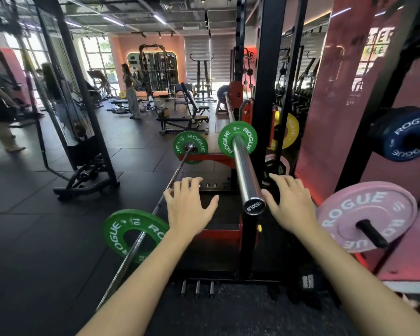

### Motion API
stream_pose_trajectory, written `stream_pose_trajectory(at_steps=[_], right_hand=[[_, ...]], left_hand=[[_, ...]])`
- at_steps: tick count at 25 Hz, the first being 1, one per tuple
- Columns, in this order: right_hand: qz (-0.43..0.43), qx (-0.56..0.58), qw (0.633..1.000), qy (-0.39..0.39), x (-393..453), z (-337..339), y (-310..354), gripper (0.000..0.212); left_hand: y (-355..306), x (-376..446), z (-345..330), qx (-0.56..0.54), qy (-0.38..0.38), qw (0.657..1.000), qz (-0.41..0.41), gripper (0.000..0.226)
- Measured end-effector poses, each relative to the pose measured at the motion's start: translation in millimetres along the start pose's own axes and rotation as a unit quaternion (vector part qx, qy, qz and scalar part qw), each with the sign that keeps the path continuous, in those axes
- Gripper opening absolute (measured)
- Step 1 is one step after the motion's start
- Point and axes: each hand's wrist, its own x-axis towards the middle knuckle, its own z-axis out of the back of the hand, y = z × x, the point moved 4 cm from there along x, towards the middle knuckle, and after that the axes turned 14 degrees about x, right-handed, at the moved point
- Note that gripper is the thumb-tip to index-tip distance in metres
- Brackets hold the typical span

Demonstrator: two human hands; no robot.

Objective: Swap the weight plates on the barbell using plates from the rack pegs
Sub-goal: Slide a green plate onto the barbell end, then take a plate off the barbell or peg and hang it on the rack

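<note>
Two hands reach forward on either side of the barbell sleeve, whose capped end points straight back at the person, so its long axis runs away from the viewer. Left hand hovers to the left with fingers spread and loosely bent, holding nothing and well clear of the steel. Right hand is nearer, its thumb just beside the sleeve's end cap, its fingers likewise spread and empty. Just right of it a pink plate hangs on a rack peg. Farther along the sleeve sits the green plate, facing the hands; drawing it off would likely mean sliding it back along that axis.
</note>
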Motion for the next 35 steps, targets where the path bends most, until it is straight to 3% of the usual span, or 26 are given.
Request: stream_pose_trajectory(at_steps=[9,16,25,35], right_hand=[[0.031,0.015,0.999,0.014,-46,73,7,0.050],[-0.002,0.012,1.000,0.011,-94,187,-94,0.050],[-0.118,-0.066,0.990,-0.034,-150,302,-227,0.052],[-0.167,-0.118,0.977,-0.061,-101,321,-338,0.052]], left_hand=[[-50,-45,87,0.004,-0.026,1.000,0.000,0.057],[-204,-72,130,-0.046,-0.029,0.997,-0.050,0.055],[-395,-90,121,-0.119,0.003,0.980,-0.161,0.059],[-521,-24,44,-0.202,-0.002,0.960,-0.194,0.058]])
